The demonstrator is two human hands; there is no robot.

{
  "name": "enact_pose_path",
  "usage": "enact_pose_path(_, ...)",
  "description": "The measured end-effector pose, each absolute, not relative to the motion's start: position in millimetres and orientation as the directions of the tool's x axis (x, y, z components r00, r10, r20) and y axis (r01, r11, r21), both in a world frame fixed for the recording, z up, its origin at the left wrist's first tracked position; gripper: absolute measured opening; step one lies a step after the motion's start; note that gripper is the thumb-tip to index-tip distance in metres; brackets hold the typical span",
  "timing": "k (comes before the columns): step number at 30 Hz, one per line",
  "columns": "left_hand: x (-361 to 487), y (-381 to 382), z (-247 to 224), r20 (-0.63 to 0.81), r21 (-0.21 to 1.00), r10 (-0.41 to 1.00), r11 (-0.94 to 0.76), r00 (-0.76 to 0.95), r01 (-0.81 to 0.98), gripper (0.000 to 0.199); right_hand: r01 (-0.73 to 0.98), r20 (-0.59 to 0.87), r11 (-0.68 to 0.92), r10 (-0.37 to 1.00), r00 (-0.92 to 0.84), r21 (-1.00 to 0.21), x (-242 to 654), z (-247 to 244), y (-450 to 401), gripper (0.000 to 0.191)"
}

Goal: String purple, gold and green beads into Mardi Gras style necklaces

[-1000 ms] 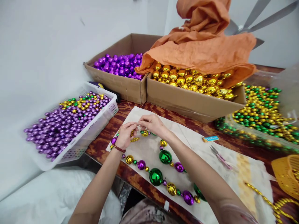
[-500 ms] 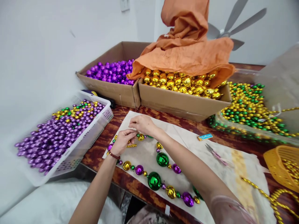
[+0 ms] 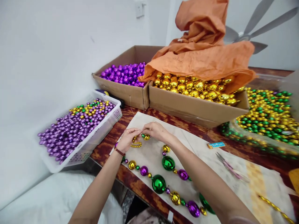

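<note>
My left hand, a brown bead bracelet at its wrist, is closed with thumb and fingers pinched on a thin string at the end of a beaded garland. My right hand pinches the string just to the right, fingertips close to the left ones. Small gold and green beads hang under the fingers. The garland of purple, green and gold balls loops over a white cloth, partly hidden by my right forearm. Below my left hand lies a short strand of tiny gold beads.
A white basket of purple beads stands left. Behind are cardboard boxes of purple and gold balls, with orange fabric over them. Right are a clear bin of gold and green beads, snips, a blue packet and gold twisted cord.
My hands have gone from overlapping, the right above the left, to side by side with fingertips close together. The view has shifted, so the scene sits further right.
</note>
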State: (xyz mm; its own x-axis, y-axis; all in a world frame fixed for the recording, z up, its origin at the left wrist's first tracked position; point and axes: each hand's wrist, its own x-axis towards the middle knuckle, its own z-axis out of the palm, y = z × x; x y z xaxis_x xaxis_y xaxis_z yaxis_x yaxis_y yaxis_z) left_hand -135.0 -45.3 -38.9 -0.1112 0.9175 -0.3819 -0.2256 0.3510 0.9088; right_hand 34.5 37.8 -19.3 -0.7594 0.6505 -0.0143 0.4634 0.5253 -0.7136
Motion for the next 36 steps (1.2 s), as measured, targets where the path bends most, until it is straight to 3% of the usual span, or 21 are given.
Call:
enact_pose_path(4,-138,-43,-42,-0.394,0.893,0.912,0.353,-0.109,-0.278,0.032,0.533,0.048,0.602,0.689,-0.723,-0.595,44,-15,16,0.02)
enact_pose_path(8,-137,-44,-40,-0.36,0.902,0.928,0.321,-0.095,-0.288,0.026,0.386,0.043,0.623,0.56,-0.828,-0.681,52,-17,6,0.016)
enact_pose_path(10,-136,-46,-36,-0.339,0.917,0.937,0.309,-0.082,-0.253,0.024,0.293,0.026,0.464,0.566,-0.824,-0.836,53,-20,11,0.019)
enact_pose_path(13,-136,-49,-30,-0.279,0.948,0.959,0.269,-0.04,-0.17,0.022,0.194,-0.108,0.057,0.661,-0.742,-0.979,50,-22,25,0.024)
enact_pose_path(15,-136,-50,-28,-0.222,0.972,0.975,0.22,-0.021,-0.08,0.02,0.202,-0.227,-0.111,0.617,-0.754,-0.973,44,-21,33,0.021)
enact_pose_path(21,-136,-47,-40,0.083,0.959,0.996,-0.068,-0.044,0.277,0.01,0.323,-0.415,-0.297,0.335,-0.846,-0.899,36,-25,46,0.006)
enact_pose_path(26,-132,-47,-50,0.224,0.917,0.973,-0.19,-0.058,0.349,0.011,0.341,-0.461,-0.416,0.231,-0.857,-0.843,34,-36,53,0.012)
enact_pose_path(32,-126,-44,-49,0.281,0.92,0.947,-0.221,-0.154,0.323,0.008,0.34,-0.476,-0.422,0.273,-0.836,-0.84,32,-34,52,0.007)
enact_pose_path(36,-126,-44,-52,0.16,0.96,0.957,-0.093,-0.241,0.266,0.012,0.329,-0.382,-0.195,0.512,-0.769,-0.924,36,-26,45,0.006)
